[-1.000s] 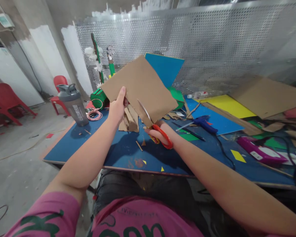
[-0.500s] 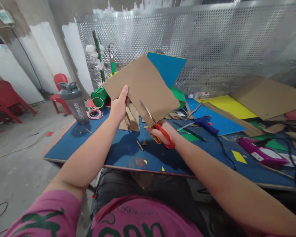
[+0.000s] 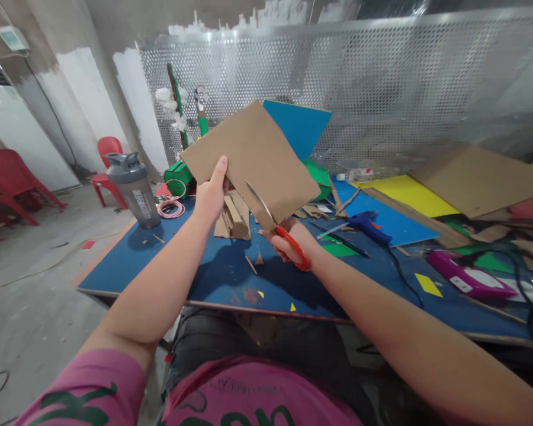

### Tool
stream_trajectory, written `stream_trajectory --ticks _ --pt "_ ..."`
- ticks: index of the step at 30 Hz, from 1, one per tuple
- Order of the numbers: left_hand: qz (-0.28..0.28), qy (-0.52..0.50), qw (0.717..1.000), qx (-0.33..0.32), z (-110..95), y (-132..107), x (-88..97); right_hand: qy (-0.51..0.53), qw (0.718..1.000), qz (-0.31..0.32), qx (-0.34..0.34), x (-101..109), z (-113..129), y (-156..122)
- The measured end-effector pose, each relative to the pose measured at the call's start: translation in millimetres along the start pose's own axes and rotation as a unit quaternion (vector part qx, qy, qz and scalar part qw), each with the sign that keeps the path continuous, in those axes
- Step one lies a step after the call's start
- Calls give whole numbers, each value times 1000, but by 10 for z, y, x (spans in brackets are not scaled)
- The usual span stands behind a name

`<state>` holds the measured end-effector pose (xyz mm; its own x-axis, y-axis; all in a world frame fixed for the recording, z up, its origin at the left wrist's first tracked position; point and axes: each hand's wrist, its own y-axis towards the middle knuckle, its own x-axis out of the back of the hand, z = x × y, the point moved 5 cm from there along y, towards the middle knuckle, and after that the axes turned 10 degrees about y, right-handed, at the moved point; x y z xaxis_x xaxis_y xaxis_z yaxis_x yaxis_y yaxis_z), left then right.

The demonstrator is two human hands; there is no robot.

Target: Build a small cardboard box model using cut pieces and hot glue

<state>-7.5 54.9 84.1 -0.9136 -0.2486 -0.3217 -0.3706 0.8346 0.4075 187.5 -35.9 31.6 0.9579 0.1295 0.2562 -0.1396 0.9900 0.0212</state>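
My left hand [image 3: 211, 195] pinches the lower left edge of a brown cardboard sheet [image 3: 249, 157], holding it tilted above the blue table [image 3: 169, 266]. My right hand [image 3: 288, 239] is closed around the red handles of a pair of scissors [image 3: 278, 228]. The metal blades point up and left, and they lie against the sheet's lower edge. Under the sheet, small cardboard pieces [image 3: 235, 216] rest on the table.
A grey shaker bottle [image 3: 133, 189] and a pink coil [image 3: 169, 207] stand at the table's left end. A blue glue gun [image 3: 366, 225], a purple tool [image 3: 468, 275], coloured sheets and cardboard [image 3: 479, 177] cover the right side. Perforated metal panels stand behind. Red chairs [image 3: 9, 183] are at left.
The scissors have closed slightly and pushed a little further along the sheet's lower edge. Both hands keep their grip; the sheet has barely shifted.
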Motion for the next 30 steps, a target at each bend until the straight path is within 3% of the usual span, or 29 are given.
stream_trajectory --ticks 5,21,30 --pt "0 1 999 34 -36 -63 -47 -5 1000 -2 4 1 19 -15" --pt "-4 33 999 16 -10 -34 -20 -33 999 -25 5 57 -85 22" --pt "5 36 999 12 -50 -59 -16 -16 1000 -6 -5 -5 9 12"
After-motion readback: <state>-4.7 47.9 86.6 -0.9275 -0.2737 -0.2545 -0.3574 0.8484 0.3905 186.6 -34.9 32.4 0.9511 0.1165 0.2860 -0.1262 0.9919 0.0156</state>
